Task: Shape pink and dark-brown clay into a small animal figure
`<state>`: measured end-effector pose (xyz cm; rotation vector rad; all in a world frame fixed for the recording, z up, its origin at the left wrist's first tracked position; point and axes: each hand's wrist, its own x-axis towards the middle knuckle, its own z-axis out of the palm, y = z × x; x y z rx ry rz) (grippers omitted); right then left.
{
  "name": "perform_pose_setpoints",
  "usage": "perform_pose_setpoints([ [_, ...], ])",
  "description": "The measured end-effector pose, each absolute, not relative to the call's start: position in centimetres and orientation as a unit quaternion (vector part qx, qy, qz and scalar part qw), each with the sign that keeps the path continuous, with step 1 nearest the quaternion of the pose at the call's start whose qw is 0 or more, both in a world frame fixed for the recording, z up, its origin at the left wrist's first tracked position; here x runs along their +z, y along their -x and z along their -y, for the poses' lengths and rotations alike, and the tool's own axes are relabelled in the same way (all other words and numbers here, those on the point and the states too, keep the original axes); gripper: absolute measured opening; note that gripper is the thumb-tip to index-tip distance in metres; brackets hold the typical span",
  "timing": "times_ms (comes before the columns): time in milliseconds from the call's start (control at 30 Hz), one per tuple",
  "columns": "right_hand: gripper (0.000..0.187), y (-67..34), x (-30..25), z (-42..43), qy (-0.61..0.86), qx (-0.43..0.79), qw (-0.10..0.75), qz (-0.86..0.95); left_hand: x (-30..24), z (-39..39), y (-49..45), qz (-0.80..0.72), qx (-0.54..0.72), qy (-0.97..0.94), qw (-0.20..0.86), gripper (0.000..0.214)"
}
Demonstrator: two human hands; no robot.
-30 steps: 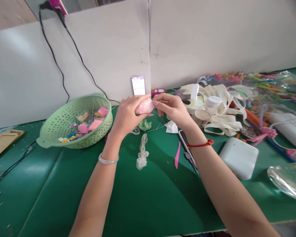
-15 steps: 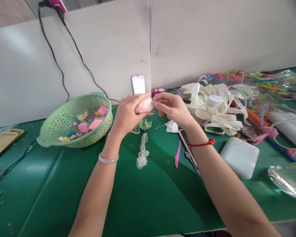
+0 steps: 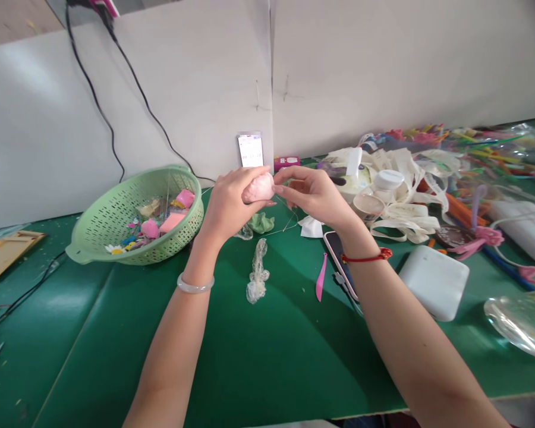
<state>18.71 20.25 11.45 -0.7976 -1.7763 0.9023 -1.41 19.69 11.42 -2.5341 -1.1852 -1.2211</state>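
Observation:
A pale pink clay-like lump (image 3: 259, 188) is held above the table between the thumb and fingers of my left hand (image 3: 229, 199). At the lump's right edge, my right hand (image 3: 310, 191) pinches with thumb and forefinger; its other fingers are curled. Below the hands lie a green lump of soft material (image 3: 262, 223) and a thin looped wire or thread (image 3: 289, 224). Crumpled clear plastic wrap (image 3: 258, 276) rests nearer to me. Right of it lies a pink plastic knife (image 3: 321, 278).
A green basket (image 3: 93, 229) with colourful small pieces stands left. Behind the hands, a lit phone (image 3: 250, 151) leans on the wall. To the right are another phone (image 3: 336, 252), a white box-shaped device (image 3: 434, 282), a paper cup (image 3: 368, 205), cream ribbons (image 3: 403, 220) and a clear dome (image 3: 519, 324).
Both hands keep hold of the pink lump, with only a very slight shift of the fingers. The view has tilted slightly; nothing on the table has been moved.

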Motion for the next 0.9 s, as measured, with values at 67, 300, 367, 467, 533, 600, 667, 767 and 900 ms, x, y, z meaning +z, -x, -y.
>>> perform_pose_setpoints([
  [67, 0.023, -18.9, 11.5, -20.2, 0.329, 0.358, 0.463, 0.741, 11.5, -19.6, 1.4, 0.386, -0.398, 0.831, 0.035, 0.053],
  [300, 0.018, -19.3, 12.0, -20.0, 0.330, 0.335, 0.449, 0.759, 11.6, -19.4, 1.3, 0.384, -0.411, 0.827, -0.020, 0.056],
  [367, 0.017, -19.4, 12.1, -19.9, 0.330, 0.337, 0.440, 0.764, 11.6, -19.3, 1.3, 0.388, -0.410, 0.824, -0.041, 0.057],
  [467, 0.019, -19.7, 12.2, -20.0, 0.333, 0.346, 0.412, 0.774, 11.6, -19.2, 1.3, 0.393, -0.401, 0.824, -0.075, 0.058],
  [533, 0.020, -19.9, 12.2, -20.0, 0.339, 0.348, 0.401, 0.777, 11.5, -19.3, 1.3, 0.389, -0.399, 0.826, -0.087, 0.058],
  [600, 0.024, -20.2, 12.2, -20.0, 0.346, 0.353, 0.399, 0.772, 11.2, -19.5, 1.3, 0.386, -0.399, 0.828, -0.086, 0.059],
  [667, 0.032, -20.5, 12.2, -20.1, 0.357, 0.366, 0.412, 0.754, 10.8, -19.8, 1.3, 0.388, -0.406, 0.824, -0.071, 0.064],
  [767, 0.042, -21.2, 12.2, -20.0, 0.395, 0.364, 0.445, 0.716, 10.2, -20.3, 1.2, 0.400, -0.429, 0.809, -0.044, 0.076],
  [900, 0.050, -21.7, 12.1, -20.1, 0.422, 0.382, 0.406, 0.715, 9.5, -20.7, 0.5, 0.410, -0.441, 0.797, -0.054, 0.084],
])
